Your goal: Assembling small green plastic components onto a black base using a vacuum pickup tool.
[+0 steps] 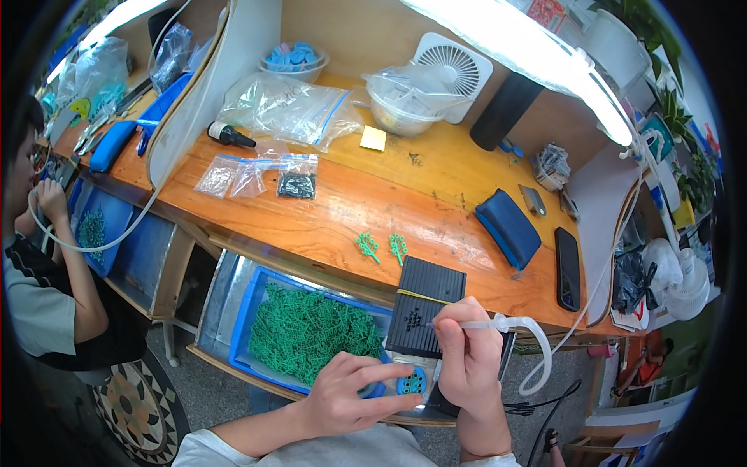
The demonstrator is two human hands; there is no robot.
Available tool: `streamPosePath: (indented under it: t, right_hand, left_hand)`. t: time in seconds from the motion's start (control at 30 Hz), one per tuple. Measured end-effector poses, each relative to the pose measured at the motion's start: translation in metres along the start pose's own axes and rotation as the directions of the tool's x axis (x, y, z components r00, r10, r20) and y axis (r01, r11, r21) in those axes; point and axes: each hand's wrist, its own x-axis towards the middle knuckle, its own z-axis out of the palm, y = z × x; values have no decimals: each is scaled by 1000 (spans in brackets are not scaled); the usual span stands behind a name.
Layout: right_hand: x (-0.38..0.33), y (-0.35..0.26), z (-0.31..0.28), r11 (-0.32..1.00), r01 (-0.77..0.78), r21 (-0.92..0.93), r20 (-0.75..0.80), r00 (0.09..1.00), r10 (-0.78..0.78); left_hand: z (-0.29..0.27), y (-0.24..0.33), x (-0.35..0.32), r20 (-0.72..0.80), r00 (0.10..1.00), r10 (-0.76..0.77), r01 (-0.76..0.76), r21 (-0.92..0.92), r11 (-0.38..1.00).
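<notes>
Two hands work at the near edge of the bench. Left hand (350, 393) pinches a small blue round disc with holes (412, 381), fingers closed on its rim, steadying it just in front of a black ribbed tray (424, 300). Right hand (465, 350) is closed around a clear suction pen (486, 324) with soft tubing looping off to the right; its tip sits over tiny dark pieces on the tray. Step in hand looks like picking small parts off the tray for the disc; the next move would call for a steady tip and exact aim at one hole. Left of the tray, a blue bin (250, 311) holds a heap of green plastic sprues (311, 331). Two loose green sprues (381, 247) lie on the wooden bench (373, 202) beyond. Farther back: small zip bags (257, 175), one with dark bits, a steel bowl (401, 117) covered in plastic, and a white bowl of blue discs (294, 62).
</notes>
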Motion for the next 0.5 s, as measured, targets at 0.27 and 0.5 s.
streamPosePath:
  t: [0.27, 0.5]
  right_hand:
    - [7, -4, 1, 998, 27, -50, 43, 999, -25]
    - [-20, -5, -4, 997, -22, 70, -35, 999, 24]
  left_hand:
    - [-3, 8, 0, -16, 1000, -19, 20, 65, 998]
    - [-4, 12, -4, -75, 996, 57, -33, 288, 957]
